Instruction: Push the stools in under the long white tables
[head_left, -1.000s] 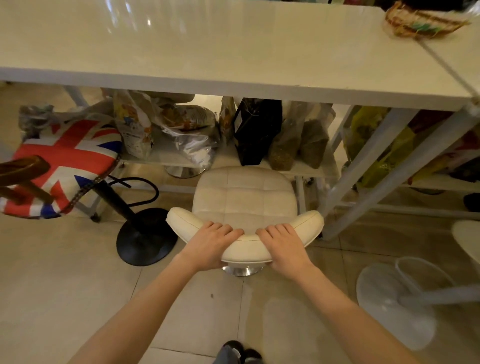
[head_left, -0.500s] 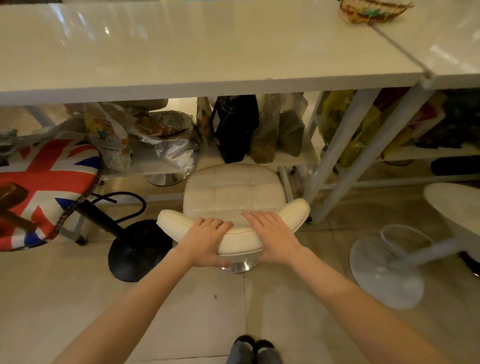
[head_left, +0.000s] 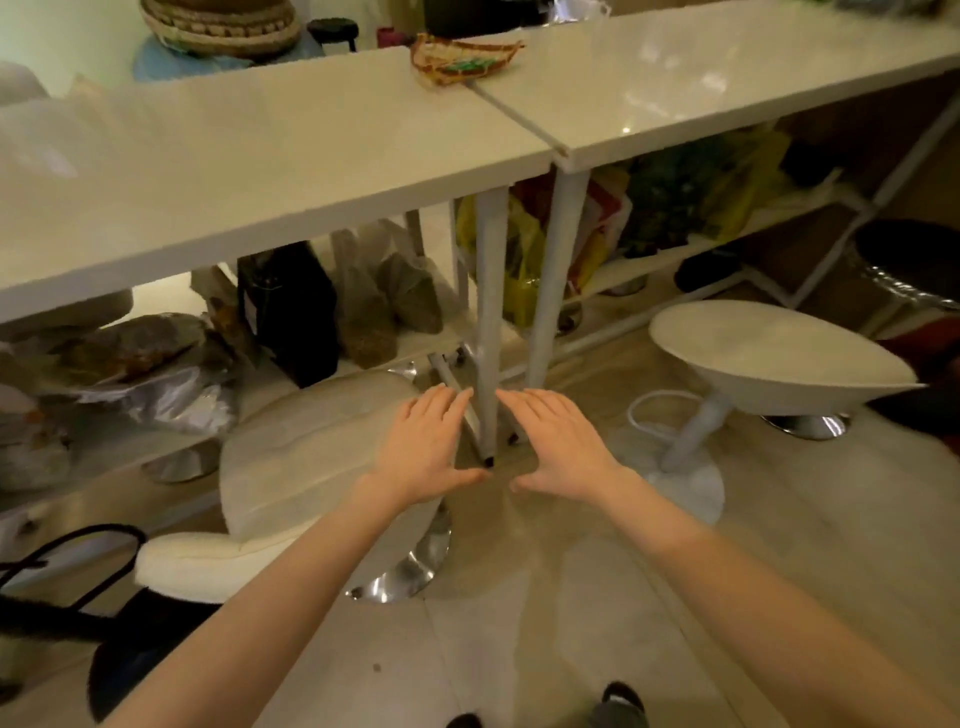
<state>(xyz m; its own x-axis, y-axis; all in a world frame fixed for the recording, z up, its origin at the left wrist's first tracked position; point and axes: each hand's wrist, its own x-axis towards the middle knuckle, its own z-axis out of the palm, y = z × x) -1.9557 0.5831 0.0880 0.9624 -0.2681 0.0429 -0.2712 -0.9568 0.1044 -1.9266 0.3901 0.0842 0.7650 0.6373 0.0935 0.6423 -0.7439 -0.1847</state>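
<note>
Shoes (head_left: 618, 704) show at six o'clock on our pale tiled floor (head_left: 519, 649), and our bare forearms reach up from there. Our left hand (head_left: 423, 447) and right hand (head_left: 558, 444) hang flat with fingers spread, palms down, holding nothing, either side of a white table leg (head_left: 488, 322). At eight o'clock the cream padded stool (head_left: 296, 467) sits on its chrome base (head_left: 410, 566), seat partly under the left white table (head_left: 234, 171), its low backrest towards us; our left hand overlaps its right edge, but whether it touches we cannot tell. A black stool base (head_left: 130, 654) lies at seven o'clock. At three o'clock a round white stool (head_left: 769, 353) stands out in the open, clear of the right white table (head_left: 701, 78). Under both tabletops a low shelf (head_left: 675, 254) holds bags, a black bag (head_left: 291, 306) among them. A dark stool seat (head_left: 914, 260) sits at two o'clock. Further off, a wicker tray (head_left: 462, 57) straddles the seam of the tabletops, and a woven basket (head_left: 218, 26) stands at eleven o'clock.
</note>
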